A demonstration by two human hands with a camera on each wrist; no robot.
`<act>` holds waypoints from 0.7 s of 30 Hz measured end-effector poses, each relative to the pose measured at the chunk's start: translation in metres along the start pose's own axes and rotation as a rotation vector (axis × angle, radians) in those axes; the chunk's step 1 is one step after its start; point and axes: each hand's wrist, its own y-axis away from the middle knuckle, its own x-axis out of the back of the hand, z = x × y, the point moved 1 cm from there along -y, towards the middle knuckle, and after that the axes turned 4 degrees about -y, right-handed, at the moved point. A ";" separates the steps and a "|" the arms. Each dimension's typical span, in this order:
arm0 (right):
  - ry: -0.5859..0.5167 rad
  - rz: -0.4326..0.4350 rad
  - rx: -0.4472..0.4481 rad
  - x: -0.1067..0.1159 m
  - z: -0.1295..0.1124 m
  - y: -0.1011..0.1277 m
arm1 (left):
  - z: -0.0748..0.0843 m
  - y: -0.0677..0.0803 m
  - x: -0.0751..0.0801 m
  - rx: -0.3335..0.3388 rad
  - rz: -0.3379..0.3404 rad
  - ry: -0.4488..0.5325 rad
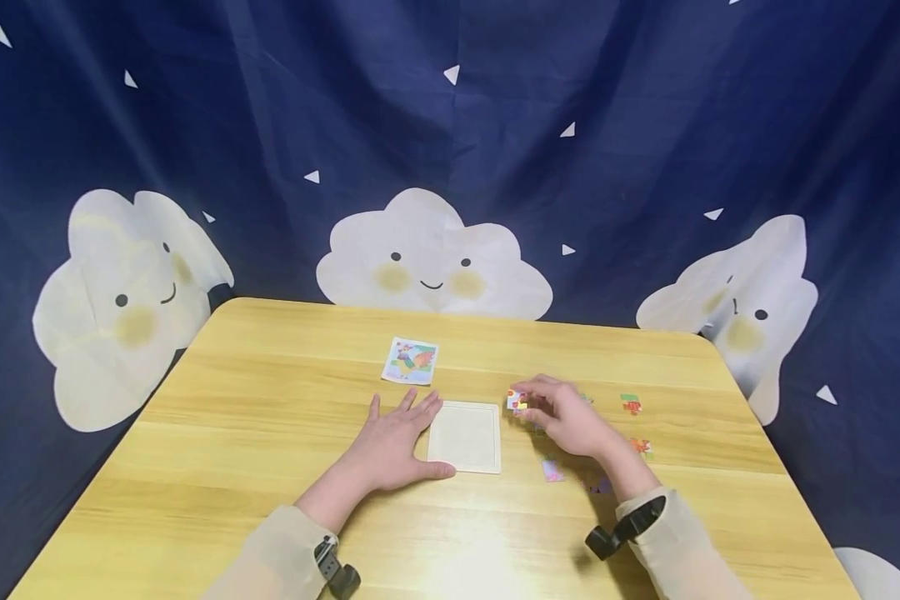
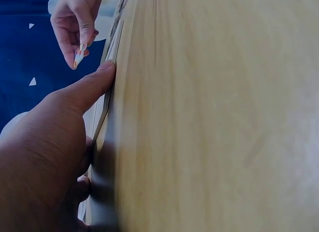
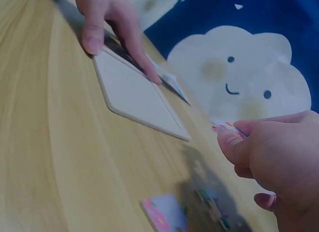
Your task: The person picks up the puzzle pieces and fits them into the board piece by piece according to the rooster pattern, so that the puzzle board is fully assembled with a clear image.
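My right hand (image 1: 566, 417) pinches a small colourful puzzle piece (image 1: 517, 401) between thumb and fingertips, held above the table just right of a white square puzzle tray (image 1: 465, 437). In the right wrist view the same piece (image 3: 229, 128) shows at my fingertips. Spread flat, my left hand (image 1: 393, 442) rests at the tray's left side, its thumb and a finger touching the frame's edge. From the left wrist, the thumb (image 2: 94, 87) presses on the tray's rim. The bare inside of the tray faces up.
A printed picture card (image 1: 411, 361) lies behind the tray. Several loose puzzle pieces are scattered to the right, among them a pink and lilac one (image 1: 552, 471), a red and green one (image 1: 631, 404) and an orange one (image 1: 640, 446). A dark blue curtain (image 1: 450, 125) hangs behind the table.
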 end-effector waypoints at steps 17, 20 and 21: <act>-0.005 -0.038 0.072 -0.036 -0.018 -0.022 | 0.001 0.001 0.002 0.008 -0.010 0.005; -0.023 -0.051 0.061 -0.041 -0.020 -0.025 | 0.002 0.002 0.003 0.009 -0.016 0.015; -0.029 -0.055 0.055 -0.042 -0.020 -0.026 | 0.002 0.002 0.003 0.009 -0.017 0.018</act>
